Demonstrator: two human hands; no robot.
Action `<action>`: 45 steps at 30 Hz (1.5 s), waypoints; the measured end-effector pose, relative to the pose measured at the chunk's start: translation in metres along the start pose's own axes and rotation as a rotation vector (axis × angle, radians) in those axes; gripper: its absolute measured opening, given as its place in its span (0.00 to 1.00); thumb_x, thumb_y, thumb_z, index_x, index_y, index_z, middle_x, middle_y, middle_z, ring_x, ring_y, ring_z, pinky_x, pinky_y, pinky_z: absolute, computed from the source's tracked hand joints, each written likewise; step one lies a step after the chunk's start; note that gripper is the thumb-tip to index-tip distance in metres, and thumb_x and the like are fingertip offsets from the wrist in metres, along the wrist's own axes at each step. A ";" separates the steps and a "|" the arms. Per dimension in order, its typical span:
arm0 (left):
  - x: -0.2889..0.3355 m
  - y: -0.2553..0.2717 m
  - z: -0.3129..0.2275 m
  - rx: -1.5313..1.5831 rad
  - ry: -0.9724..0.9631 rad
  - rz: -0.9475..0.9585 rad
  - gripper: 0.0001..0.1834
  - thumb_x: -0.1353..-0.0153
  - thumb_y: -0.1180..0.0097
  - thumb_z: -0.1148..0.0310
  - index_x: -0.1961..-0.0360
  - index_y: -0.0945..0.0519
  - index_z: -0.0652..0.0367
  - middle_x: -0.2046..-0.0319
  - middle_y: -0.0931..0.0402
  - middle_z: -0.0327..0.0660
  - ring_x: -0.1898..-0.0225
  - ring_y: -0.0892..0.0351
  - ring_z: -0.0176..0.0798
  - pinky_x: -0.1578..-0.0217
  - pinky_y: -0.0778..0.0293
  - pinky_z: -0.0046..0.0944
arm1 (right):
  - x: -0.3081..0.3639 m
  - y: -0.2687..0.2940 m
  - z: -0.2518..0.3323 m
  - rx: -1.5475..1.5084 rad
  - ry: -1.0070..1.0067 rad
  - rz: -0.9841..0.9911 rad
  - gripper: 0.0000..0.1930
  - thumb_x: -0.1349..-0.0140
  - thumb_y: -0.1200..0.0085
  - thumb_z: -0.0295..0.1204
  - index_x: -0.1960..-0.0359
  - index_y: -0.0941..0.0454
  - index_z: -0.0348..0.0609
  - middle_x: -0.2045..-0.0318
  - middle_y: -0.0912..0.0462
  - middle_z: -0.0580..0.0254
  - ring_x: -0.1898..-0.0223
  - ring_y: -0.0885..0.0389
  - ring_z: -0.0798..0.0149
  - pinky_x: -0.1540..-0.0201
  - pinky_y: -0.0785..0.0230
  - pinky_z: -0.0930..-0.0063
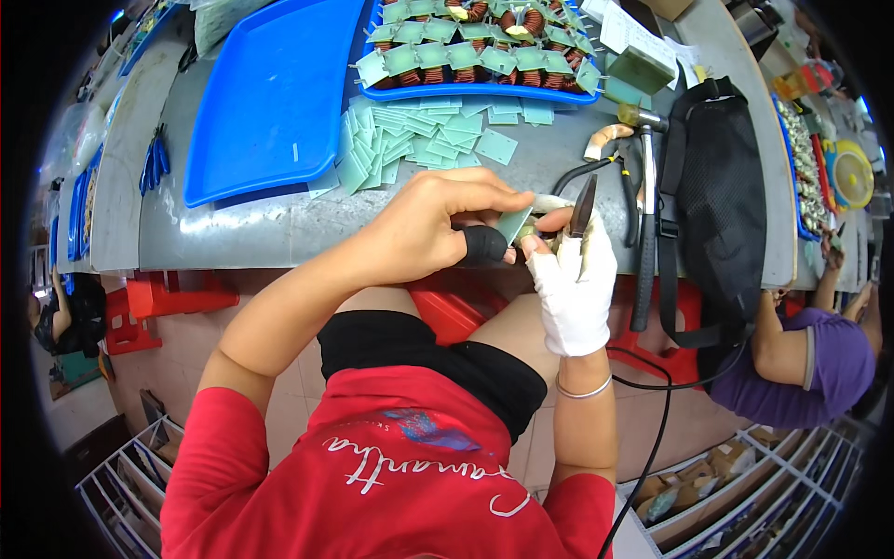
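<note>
My left hand (419, 224), a black cover around its thumb, pinches a small pale-green plate (513, 222) by its edge above the bench front. Close against it is my right hand (577, 293), in a white glove with bare fingertips. It grips pliers (584, 203) with dark pointed jaws facing away from me; their handles are hidden in the palm. The right fingertips also meet a small part beside the plate, mostly covered by fingers. Beyond my hands lies a loose heap of similar green plates (410, 140).
A blue tray (270, 102) lies at the far left; another blue tray (484, 91) holds copper-wound coils topped with green plates. At right are a hammer (646, 214), yellow-and-black-handled pliers (626, 200), a coil (605, 140) and a black bag (712, 205). A co-worker (801, 363) sits far right.
</note>
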State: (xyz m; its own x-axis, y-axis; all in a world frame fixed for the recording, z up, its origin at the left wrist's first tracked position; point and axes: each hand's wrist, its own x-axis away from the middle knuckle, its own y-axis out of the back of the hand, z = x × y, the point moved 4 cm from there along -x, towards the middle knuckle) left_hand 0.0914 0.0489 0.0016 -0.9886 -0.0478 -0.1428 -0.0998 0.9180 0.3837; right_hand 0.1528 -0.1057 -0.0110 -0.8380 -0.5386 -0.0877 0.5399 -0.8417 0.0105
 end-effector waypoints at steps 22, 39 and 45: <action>-0.003 -0.004 -0.014 -0.066 -0.056 -0.031 0.23 0.54 0.35 0.81 0.53 0.19 0.61 0.63 0.21 0.41 0.68 0.23 0.33 0.66 0.26 0.31 | -0.003 0.003 0.003 0.092 0.036 0.174 0.06 0.47 0.45 0.17 0.69 0.28 0.37 0.77 0.24 0.61 0.76 0.23 0.69 0.70 0.30 0.77; -0.006 -0.009 -0.028 -0.112 -0.093 0.022 0.23 0.54 0.40 0.82 0.52 0.22 0.65 0.65 0.24 0.48 0.66 0.22 0.48 0.65 0.27 0.38 | -0.010 0.017 -0.011 -0.192 -0.333 0.113 0.05 0.44 0.42 0.26 0.70 0.27 0.40 0.81 0.24 0.69 0.82 0.28 0.79 0.81 0.36 0.84; 0.002 -0.007 -0.023 -0.041 -0.066 0.004 0.22 0.54 0.41 0.85 0.53 0.21 0.67 0.63 0.23 0.45 0.68 0.21 0.41 0.65 0.24 0.35 | -0.008 0.011 -0.001 -0.038 -0.302 0.136 0.05 0.42 0.44 0.25 0.70 0.28 0.39 0.78 0.23 0.66 0.79 0.28 0.78 0.78 0.36 0.83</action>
State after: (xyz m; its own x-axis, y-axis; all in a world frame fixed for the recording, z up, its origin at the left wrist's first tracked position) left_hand 0.0878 0.0337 0.0202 -0.9796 -0.0169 -0.2004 -0.1016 0.9014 0.4209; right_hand 0.1657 -0.1099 -0.0111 -0.7405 -0.6380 0.2111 0.6465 -0.7621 -0.0354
